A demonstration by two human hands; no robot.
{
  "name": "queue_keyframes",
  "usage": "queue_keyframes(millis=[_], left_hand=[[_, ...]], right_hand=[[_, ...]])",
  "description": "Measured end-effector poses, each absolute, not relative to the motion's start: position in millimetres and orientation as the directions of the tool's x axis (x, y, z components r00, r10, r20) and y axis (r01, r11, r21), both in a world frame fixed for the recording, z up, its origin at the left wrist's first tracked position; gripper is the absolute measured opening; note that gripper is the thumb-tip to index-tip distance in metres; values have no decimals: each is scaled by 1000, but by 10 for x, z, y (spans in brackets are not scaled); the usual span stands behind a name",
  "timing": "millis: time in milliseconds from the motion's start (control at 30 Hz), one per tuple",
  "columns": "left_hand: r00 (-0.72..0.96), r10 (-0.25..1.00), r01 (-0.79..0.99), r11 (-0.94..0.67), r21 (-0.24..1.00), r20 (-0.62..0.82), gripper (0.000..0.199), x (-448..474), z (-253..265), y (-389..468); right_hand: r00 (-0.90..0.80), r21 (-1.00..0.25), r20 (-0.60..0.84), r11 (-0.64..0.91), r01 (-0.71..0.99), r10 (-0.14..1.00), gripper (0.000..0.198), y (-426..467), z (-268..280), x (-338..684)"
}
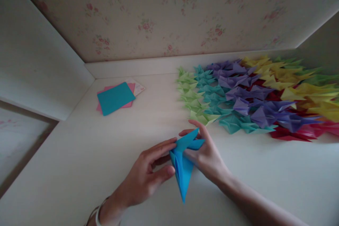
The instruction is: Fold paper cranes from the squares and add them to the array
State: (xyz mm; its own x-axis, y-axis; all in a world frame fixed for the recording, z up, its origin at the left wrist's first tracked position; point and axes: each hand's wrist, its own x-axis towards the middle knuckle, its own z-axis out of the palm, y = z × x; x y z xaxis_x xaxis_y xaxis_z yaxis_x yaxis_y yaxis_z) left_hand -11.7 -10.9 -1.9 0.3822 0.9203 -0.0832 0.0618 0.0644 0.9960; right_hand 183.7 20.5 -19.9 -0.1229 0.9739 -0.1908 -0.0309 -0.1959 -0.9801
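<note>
A blue origami paper model [186, 166], folded with a long point facing down and two narrow points at the upper right, is held above the white desk. My left hand [150, 173] grips its left edge, fingertips at the upper corner and thumb beside the layered folds. From the right, my right hand [205, 148] holds the paper with its thumb side partly hidden behind it; the index finger arches over near the upper points. Bracelets circle my left wrist.
Rows of folded paper cranes in light green, teal [212, 93], purple [246, 95], yellow [280, 72] and red cover the desk's right side. A stack of square paper sheets, teal on top [116, 98], lies at left. A floral wall [159, 14] closes the back.
</note>
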Motion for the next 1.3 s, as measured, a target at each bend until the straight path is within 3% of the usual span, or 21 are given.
queue_keyframes(millis=[267,433,567,800,933,1133,1300], left_hand=[[246,965,111,66,992,-92,30,-120,-55,-84],[194,981,125,-23,992,-2,27,-112,-76,-71],[181,983,149,-31,988,4,21,-113,-71,-63],[83,988,62,128,990,-133,18,-160,-152,-52],[88,972,-95,227,969,-219,22,-166,-155,-38],[229,947,103,206,973,-225,20,-123,-84,-18],[225,943,92,230,969,-245,21,-106,-94,-6]], right_hand=[[-261,-966,-214,-244,-88,941,75,203,-221,1881],[-334,-972,-174,-215,-92,926,76,182,-314,1892],[-310,-984,-145,-170,-53,939,75,162,-324,1884],[-199,-985,-152,-164,-45,968,64,151,-244,1830],[-112,-999,-34,-29,42,993,57,145,-255,1817],[-86,-933,205,222,284,975,68,136,-300,1851],[-140,-894,229,265,362,963,54,126,-283,1867]])
